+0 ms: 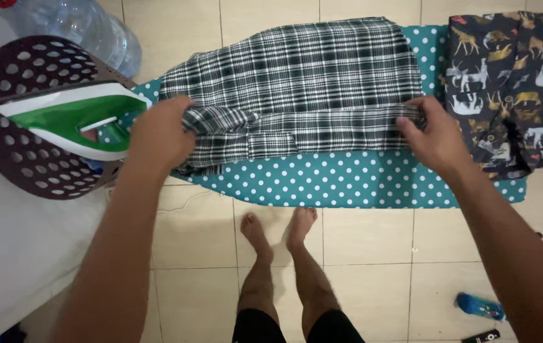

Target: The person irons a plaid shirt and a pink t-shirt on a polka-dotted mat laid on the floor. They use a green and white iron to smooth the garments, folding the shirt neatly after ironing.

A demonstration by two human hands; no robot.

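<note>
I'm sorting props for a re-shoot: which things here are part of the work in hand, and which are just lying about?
In use: plaid shirt, left hand, right hand, ironing board, iron.
Lying about: animal-print cloth, basket, water jug, blue bottle.

We had open polka-dot board (347, 181) along the near edge for passing hands; iron (68, 121) on the perforated basket (5, 152) blocked the left end, folded animal-print cloth (512, 89) crowded the right
</note>
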